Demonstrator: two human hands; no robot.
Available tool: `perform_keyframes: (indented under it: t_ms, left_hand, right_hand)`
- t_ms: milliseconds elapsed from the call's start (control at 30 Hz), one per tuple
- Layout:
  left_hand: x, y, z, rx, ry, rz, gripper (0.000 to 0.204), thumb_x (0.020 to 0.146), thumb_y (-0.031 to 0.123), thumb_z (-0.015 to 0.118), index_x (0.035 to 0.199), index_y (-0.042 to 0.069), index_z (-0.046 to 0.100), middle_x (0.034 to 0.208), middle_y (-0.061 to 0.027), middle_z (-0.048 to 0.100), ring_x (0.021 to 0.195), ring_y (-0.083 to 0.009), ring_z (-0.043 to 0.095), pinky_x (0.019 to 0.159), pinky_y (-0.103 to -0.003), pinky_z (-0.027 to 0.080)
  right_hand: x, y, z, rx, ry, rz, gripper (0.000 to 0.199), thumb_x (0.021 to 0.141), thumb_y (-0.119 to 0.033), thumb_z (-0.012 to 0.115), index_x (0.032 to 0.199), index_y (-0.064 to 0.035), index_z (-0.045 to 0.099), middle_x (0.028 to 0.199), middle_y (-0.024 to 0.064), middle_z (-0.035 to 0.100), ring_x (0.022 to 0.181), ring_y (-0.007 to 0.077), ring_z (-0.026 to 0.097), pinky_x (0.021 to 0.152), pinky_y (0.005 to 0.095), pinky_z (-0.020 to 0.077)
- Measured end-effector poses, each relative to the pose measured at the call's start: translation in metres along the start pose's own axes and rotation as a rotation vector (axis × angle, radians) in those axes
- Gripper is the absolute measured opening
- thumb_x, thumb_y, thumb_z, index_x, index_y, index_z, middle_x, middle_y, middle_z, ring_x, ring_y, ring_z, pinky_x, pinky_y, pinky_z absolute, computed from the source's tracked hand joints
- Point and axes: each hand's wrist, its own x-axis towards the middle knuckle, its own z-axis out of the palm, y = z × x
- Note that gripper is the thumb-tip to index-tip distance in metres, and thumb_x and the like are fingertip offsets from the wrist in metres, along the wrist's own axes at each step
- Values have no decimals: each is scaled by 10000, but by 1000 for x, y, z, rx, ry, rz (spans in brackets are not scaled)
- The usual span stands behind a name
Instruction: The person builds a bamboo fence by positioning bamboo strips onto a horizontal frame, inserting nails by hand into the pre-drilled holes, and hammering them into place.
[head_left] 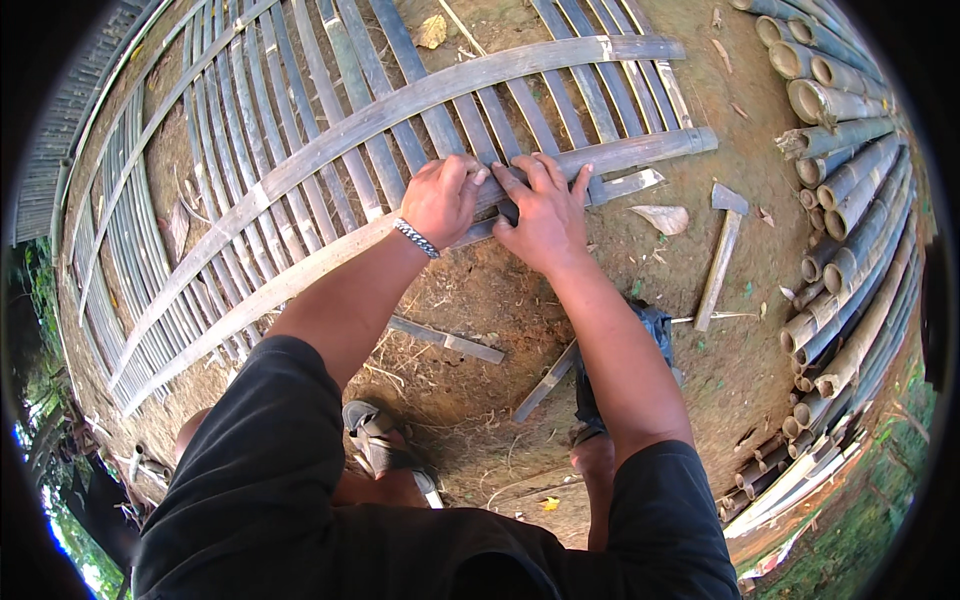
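At twelve o'clock, the left hand (440, 203) and right hand (545, 215) touch the bamboo rail (635, 151); I can't tell whether either clamps it.

A bamboo slat panel (347, 60) lies on brown earth (450, 300), its greyish, narrow slats spaced apart and running away from the person. A long, flat near rail (350, 244), pale leftward and darker rightward, crosses them; a similar far rail (400, 106) lies beyond, apart from it.
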Motion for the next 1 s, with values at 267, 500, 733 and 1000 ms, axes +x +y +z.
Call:
perform_keyframes:
  t_ms: [267,500,733,1000]
  left_hand:
    - [10,6,-3,-19,-24,-5,64,856,142,785,887,90,765,961,-46,747,936,-260,705,849,-395,525]
    - [12,5,0,27,-77,57,64,838,185,800,865,127,793,924,-11,748,923,-222,688,866,-385,493]
    - [10,1,-3,23,-94,31,67,823,155,795,888,140,798,920,7,733,938,-214,670,869,-382,483]
    - [11,1,-3,63,-118,53,80,821,154,787,900,150,798,942,18,716,955,-210,650,859,-387,471]
  right_hand:
    - [-40,24,-16,245,179,76,891,770,-368,861,1549,-197,465,1582,111,418,1510,362,308,1228,656,156]
    - [-108,54,-22,394,323,432,761,837,-263,834,1498,-59,517,1508,228,496,1435,380,434,1202,489,319]
    - [-141,135,-41,402,558,837,673,902,-289,780,1459,8,546,1469,248,548,1388,360,503,1170,429,372]
    - [-176,233,-37,-213,370,963,648,871,-274,760,1401,39,556,1336,301,587,1280,454,536,1086,501,433]
